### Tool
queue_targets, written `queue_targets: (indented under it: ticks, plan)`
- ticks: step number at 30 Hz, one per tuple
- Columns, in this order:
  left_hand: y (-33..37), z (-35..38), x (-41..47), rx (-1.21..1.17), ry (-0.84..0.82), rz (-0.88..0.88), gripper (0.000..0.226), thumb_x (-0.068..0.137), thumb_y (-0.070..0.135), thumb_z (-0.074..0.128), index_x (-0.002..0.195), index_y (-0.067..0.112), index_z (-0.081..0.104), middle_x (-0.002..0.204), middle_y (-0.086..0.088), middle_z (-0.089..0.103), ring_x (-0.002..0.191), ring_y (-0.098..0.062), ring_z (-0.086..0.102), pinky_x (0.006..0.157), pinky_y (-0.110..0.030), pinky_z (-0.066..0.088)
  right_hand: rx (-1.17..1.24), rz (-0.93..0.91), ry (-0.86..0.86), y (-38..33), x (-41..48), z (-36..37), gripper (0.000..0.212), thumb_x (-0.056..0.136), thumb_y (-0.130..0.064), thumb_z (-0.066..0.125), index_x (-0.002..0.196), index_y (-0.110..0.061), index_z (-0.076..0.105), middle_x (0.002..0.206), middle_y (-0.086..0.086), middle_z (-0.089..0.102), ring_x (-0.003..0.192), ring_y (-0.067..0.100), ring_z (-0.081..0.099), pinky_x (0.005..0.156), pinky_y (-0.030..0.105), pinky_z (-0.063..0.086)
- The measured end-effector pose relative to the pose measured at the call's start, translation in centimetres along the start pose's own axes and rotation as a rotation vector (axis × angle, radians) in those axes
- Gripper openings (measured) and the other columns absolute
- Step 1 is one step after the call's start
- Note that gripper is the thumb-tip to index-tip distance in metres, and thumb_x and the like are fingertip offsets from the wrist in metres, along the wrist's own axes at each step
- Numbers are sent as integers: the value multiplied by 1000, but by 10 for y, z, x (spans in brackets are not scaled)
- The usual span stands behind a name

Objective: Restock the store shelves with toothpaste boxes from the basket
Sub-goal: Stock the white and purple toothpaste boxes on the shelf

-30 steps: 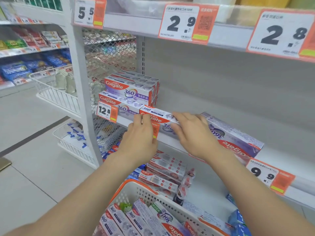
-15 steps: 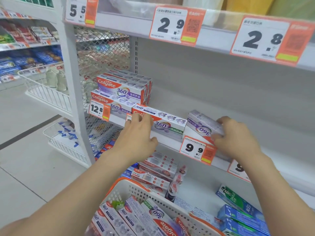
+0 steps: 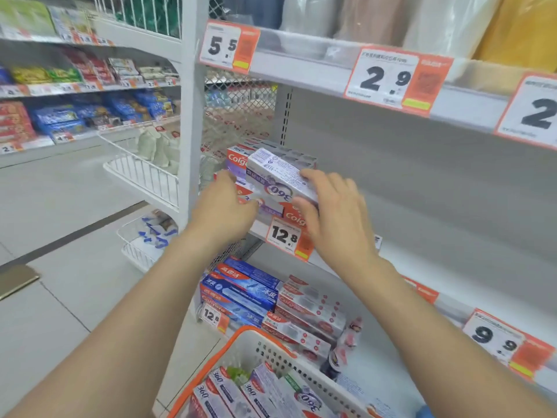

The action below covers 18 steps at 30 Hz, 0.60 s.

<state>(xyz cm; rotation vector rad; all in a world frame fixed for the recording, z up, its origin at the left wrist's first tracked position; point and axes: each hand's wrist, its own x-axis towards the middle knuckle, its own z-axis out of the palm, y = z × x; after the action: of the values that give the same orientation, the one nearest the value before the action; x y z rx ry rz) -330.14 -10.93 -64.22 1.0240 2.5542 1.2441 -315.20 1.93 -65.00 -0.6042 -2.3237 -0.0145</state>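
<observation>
The right hand (image 3: 334, 212) pinches the 4 o'clock end of a long purple-and-white cardboard toothpaste box (image 3: 278, 178), thumb beneath and fingers on top. The box's long axis runs from 10 o'clock to 4 o'clock. Its far end is over the stack of red-and-purple toothpaste boxes (image 3: 238, 158) at the left end of the white metal shelf (image 3: 437, 242). The left hand (image 3: 223, 206), at the box's 8 o'clock, meets the stack's lower boxes. Its fingertips are hidden, so its grip cannot be told. The right hand likely does the placing. More boxes lie in the orange-rimmed white plastic basket (image 3: 271, 349) at 6 o'clock.
</observation>
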Motion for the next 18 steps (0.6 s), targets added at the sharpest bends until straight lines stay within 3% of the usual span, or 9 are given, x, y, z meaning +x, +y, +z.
queue_targets:
  ticks: [4,6,7,10,12,15,16,18]
  plan:
    - [-16,-6,12,-46,34,7,34,96,19,66,126,20,51,113,-1,61,105,-27,59,74,-28,36,-52,-43,-7,-15,41,36,39,99,-33,68,136,-21,64,117,7,66,106,35,55,85,44,43]
    - [-21,-3,17,-49,-20,36,46,97,14,63,140,21,47,111,-1,61,97,-22,54,65,-23,33,-73,-66,-47,-19,55,51,37,98,-34,69,132,-21,67,117,7,68,110,35,53,88,45,42]
    - [-23,0,19,-36,-59,43,57,97,12,61,149,20,41,115,-3,61,98,-22,54,68,-23,33,-81,-82,-64,-20,58,58,34,97,-34,70,129,-21,69,117,6,69,111,35,52,89,46,43]
    - [-26,6,22,-37,-162,30,81,96,9,57,166,19,17,145,-7,55,131,-29,53,88,-20,33,-125,-41,-51,-24,60,73,26,97,-36,67,122,-29,72,134,8,60,119,38,47,94,51,44]
    - [-27,8,24,-42,-193,32,85,96,7,56,167,14,9,156,-8,47,142,-28,45,84,-12,26,-118,40,-58,-28,59,73,34,94,-35,63,127,-38,68,149,12,47,126,39,39,101,52,37]
    - [-30,12,28,-65,-190,42,89,94,5,57,167,13,7,134,-6,59,123,-27,56,76,-16,31,60,176,-95,-29,52,61,66,81,-21,59,145,-35,53,157,18,31,134,39,36,113,49,33]
    - [-31,14,29,-81,-198,39,89,93,6,57,167,14,7,124,-2,61,114,-24,59,74,-21,36,164,247,-84,-27,48,55,70,81,-15,58,149,-31,48,156,18,30,131,34,45,111,44,37]
    - [-31,18,31,-115,-221,18,89,94,8,57,167,19,6,121,1,64,104,-20,63,66,-25,43,311,375,-74,-19,38,47,68,87,-9,58,151,-25,43,145,12,39,102,0,58,92,27,40]
